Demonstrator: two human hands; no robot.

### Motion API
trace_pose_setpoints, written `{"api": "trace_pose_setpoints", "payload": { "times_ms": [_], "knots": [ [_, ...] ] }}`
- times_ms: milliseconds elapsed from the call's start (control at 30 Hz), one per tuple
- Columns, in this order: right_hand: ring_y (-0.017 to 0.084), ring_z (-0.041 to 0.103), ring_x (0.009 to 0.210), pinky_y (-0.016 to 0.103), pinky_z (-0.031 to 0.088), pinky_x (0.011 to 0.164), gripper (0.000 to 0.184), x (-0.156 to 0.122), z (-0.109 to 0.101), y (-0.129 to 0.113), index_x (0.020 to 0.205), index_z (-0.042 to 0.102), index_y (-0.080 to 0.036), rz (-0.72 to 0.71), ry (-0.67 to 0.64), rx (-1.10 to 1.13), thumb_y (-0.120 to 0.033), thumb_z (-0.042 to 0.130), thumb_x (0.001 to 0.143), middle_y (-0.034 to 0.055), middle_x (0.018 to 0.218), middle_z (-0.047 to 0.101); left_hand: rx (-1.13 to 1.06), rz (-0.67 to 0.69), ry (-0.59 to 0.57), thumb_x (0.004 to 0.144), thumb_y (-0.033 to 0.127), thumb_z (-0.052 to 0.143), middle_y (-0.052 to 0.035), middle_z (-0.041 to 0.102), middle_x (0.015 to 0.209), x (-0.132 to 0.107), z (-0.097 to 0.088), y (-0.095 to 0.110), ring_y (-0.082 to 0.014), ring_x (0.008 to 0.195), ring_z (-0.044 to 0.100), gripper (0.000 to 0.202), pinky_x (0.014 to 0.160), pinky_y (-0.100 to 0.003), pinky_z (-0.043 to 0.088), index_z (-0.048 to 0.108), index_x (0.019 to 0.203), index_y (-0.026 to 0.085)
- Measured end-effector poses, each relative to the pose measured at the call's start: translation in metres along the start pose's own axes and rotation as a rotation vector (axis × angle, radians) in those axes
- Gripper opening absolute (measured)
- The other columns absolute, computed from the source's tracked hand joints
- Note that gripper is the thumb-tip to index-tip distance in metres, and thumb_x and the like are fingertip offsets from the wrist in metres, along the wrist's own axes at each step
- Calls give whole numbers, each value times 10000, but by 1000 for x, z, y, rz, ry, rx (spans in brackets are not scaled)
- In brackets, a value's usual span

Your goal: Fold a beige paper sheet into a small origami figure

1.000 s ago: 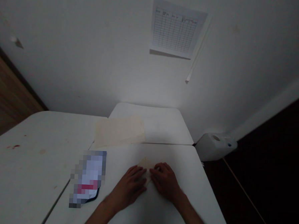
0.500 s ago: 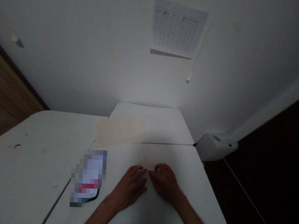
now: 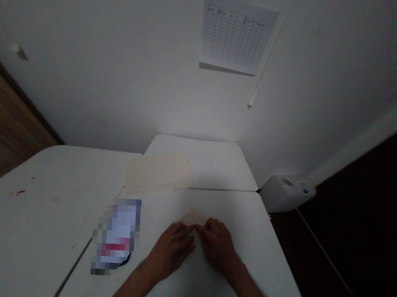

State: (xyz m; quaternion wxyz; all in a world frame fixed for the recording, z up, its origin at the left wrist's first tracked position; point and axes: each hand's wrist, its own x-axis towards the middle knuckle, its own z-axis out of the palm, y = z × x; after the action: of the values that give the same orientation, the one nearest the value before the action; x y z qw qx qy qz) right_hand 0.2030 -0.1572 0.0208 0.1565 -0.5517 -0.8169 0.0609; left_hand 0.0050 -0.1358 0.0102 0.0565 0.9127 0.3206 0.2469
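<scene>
1. Two hands are in view, both low in the centre of the frame: the left hand [image 3: 171,250] and the right hand [image 3: 218,245], side by side with their fingertips almost meeting.
2. One small cream folded paper [image 3: 192,216] lies on the white worktop [image 3: 241,213], just above and partly beneath the fingertips.
3. Neither hand has a closed grip: both lie flat, fingers stretched out and pressed down on the paper.
4. The visible part of the paper is a shallow triangle. Its tip points toward the top of the frame and its wide side runs left to right.
5. The rest of the paper is hidden under the hands, so its full outline and long axis cannot be told.
6. One stack of cream sheets [image 3: 159,173] lies above and left of the hands, well apart from them.
7. One pixelated object [image 3: 116,235] sits left of the left hand; what it is cannot be made out.
8. One printed grid sheet [image 3: 236,37] hangs on the wall at upper centre, its text too small to read.
9. One white container [image 3: 287,193] stands on the dark floor at right.
</scene>
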Motion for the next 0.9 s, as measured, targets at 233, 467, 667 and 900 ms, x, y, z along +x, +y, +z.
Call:
{"api": "trace_pose_setpoints", "payload": {
  "times_ms": [233,467,667,900],
  "knots": [
    [200,490,871,315,363,775,461,-4,8,-8,1280,522,-340,107,17,-21,-116,514,877,49,948,538,-14,-46,53,884,205,542,-58,666,1118,3,2,4,-228,962,577,150,840,-427,518,688,892,238],
    [203,496,905,320,349,809,388,-8,14,-13,1215,563,-328,202,59,-28,-133,529,882,49,964,542,-21,-71,30,875,196,549,-48,662,1149,4,3,7,-234,968,569,145,845,-436,523,689,858,229],
    [205,493,875,317,330,782,346,-14,11,-2,1227,565,-323,212,80,-80,-203,533,904,47,917,541,-8,-86,62,882,207,548,-55,664,1161,2,8,6,-238,994,570,154,856,-444,524,700,871,230],
    [217,479,846,330,312,751,355,-20,9,12,1231,570,-317,198,128,-110,-192,525,902,50,875,533,-12,-97,64,873,203,559,-62,665,1174,2,6,8,-245,994,575,149,836,-449,535,706,867,230]
  ]
}}
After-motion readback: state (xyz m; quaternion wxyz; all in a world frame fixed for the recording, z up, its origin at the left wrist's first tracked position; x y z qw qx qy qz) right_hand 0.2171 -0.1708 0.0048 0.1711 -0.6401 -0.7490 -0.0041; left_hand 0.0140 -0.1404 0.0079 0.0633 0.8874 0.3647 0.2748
